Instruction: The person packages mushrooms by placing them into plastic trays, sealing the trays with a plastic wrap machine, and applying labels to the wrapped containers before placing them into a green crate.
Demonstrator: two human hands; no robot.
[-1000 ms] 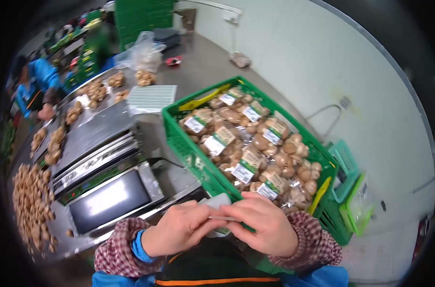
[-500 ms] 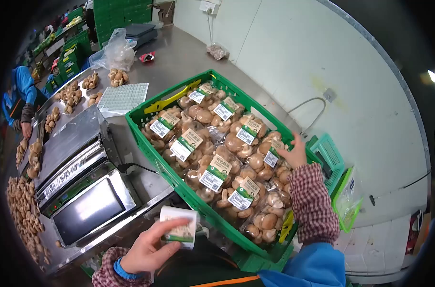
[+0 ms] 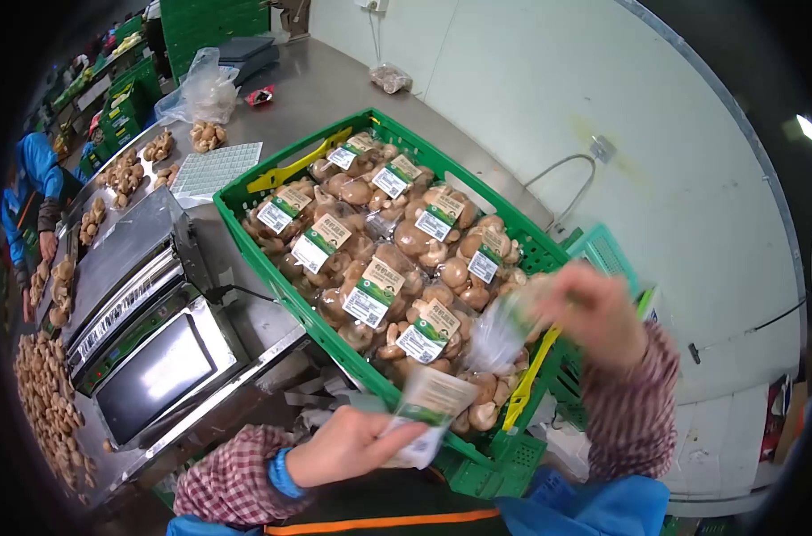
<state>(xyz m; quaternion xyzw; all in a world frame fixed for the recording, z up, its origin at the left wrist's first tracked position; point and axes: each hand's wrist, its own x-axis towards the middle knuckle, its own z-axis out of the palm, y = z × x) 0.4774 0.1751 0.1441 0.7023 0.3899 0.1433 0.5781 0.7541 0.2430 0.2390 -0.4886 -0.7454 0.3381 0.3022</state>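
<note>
My left hand (image 3: 348, 444) is closed on a stack of printed labels (image 3: 431, 413), held over the near edge of the crate. My right hand (image 3: 598, 313), smeared by motion, pinches a single label (image 3: 502, 332) above the crate's near right corner. Beneath both hands the green plastic crate (image 3: 283, 314) holds several clear packs of brown mushrooms (image 3: 412, 239). Most packs carry a beige, green and white label (image 3: 430, 330) on top. The pack under my right hand is partly hidden by the blurred label.
Left of the crate stands a weighing and wrapping machine (image 3: 160, 380) with a dark panel. Loose mushrooms (image 3: 49, 402) lie along the table's left side, where a co-worker's hand (image 3: 47, 246) reaches. A pale grid tray (image 3: 217, 170) lies behind, and a teal basket (image 3: 602, 255) stands by the wall.
My right hand has lifted off a pack and moved toward me, and a label now shows in its fingers. My left hand has brought the label stack rightward, over the crate's near edge.
</note>
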